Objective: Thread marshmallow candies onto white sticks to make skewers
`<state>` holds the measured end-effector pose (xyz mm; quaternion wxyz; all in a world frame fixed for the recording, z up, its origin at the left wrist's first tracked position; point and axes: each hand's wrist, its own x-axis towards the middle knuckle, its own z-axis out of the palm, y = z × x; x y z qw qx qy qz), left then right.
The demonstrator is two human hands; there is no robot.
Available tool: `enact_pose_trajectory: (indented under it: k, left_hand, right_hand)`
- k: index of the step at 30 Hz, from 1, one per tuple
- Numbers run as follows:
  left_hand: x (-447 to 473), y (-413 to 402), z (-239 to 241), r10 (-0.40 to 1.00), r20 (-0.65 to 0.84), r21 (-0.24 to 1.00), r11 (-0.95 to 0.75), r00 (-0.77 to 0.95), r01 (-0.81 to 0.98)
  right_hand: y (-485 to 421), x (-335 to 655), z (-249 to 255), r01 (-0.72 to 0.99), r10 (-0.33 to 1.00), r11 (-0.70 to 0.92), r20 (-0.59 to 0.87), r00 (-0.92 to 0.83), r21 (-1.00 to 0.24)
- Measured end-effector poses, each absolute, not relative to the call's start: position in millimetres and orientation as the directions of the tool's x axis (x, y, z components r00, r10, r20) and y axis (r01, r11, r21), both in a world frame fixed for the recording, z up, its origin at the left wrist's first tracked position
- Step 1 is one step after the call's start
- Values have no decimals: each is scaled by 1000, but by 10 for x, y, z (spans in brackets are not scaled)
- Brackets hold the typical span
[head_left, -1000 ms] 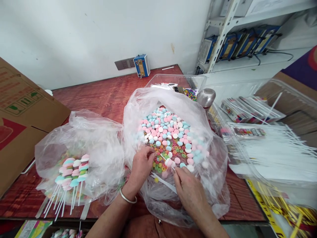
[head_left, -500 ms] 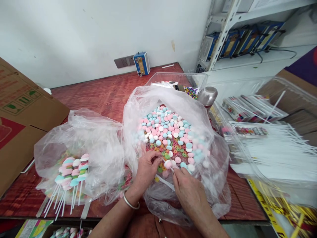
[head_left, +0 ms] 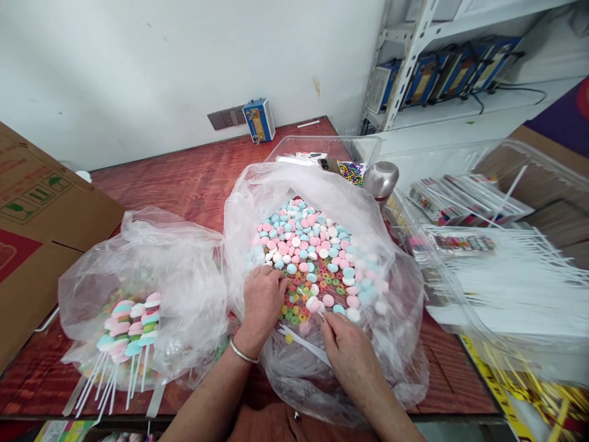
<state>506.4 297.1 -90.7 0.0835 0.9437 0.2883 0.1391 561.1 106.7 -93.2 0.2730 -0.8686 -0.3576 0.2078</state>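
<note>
My right hand (head_left: 350, 347) pinches a white stick that carries a pink-and-white marshmallow (head_left: 315, 304) near its upper end. Beside the gummy rings (head_left: 294, 298) my left hand (head_left: 263, 301) reaches down with its fingers curled together; its fingertips are partly hidden, and I cannot tell what is between them. Around both hands spreads an opened clear plastic bag (head_left: 386, 368). Flat pink, blue and white marshmallows (head_left: 304, 227) lie in its far part, with the multicoloured rings nearer. Several white sticks (head_left: 304, 345) rest at its near side, below my hands.
To the left, finished-looking marshmallow skewers (head_left: 131, 328) lie on another plastic bag (head_left: 175, 270). A cardboard box (head_left: 46, 239) stands at the far left. On the right, a clear tub holds many white sticks (head_left: 510, 288). Behind the bag are a metal tumbler (head_left: 381, 180) and a blue device (head_left: 258, 120).
My left hand has moved left and away from the stick, down to the gummy rings. My right hand still holds the stick with the marshmallow in nearly the same place.
</note>
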Motion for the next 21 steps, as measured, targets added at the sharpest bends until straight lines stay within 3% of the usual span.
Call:
enact_pose_trajectory:
  k: [3, 5, 7, 9, 11, 15, 21]
  left_hand:
    - [5076, 2983, -874, 608, 217, 369, -775, 763, 513]
    - [5054, 2985, -828, 653, 156, 593, -662, 741, 459]
    - [5026, 2987, -778, 658, -18, 828, -412, 752, 380]
    - [5007, 2979, -737, 582, -190, 939, -129, 791, 320]
    - [5004, 2960, -713, 514, -261, 960, 49, 817, 276]
    - [5036, 2914, -717, 478, -298, 952, 217, 826, 218]
    - [5068, 2888, -786, 413, -437, 840, 505, 799, 198]
  right_hand:
    - [1087, 5611, -908, 519, 727, -609, -162, 667, -599]
    - [1100, 5608, -889, 532, 723, -616, -150, 674, -582]
    - [1111, 5602, -870, 542, 722, -613, -127, 680, -575]
    - [1112, 5598, -854, 549, 722, -606, -109, 683, -575]
    - [1104, 5595, -844, 550, 725, -600, -104, 681, -581]
    - [1063, 5585, -833, 561, 728, -598, -94, 680, -573]
    - [1019, 5560, -798, 606, 711, -627, -40, 702, -489]
